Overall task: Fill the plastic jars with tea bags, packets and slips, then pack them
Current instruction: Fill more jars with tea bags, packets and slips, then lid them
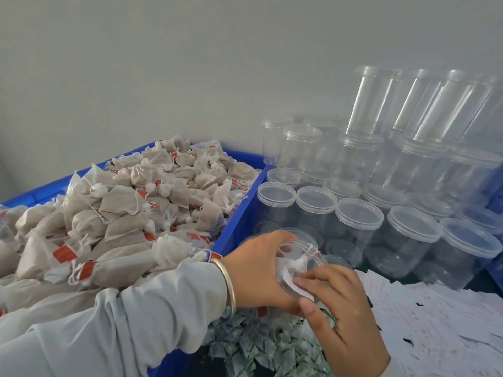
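Note:
My left hand grips a clear plastic jar, tilted with its mouth toward my right hand. White tea bags with strings show through the jar's wall. My right hand pinches a white paper slip at the jar's mouth. A heap of beige tea bags with red tags fills the blue crate on the left. Small green-and-white packets lie in a pile below my hands. White slips are spread out at the right.
Several capped empty jars stand in rows in a second blue crate at the right, with more jars stacked behind them against the grey wall. A silver bangle is on my left wrist.

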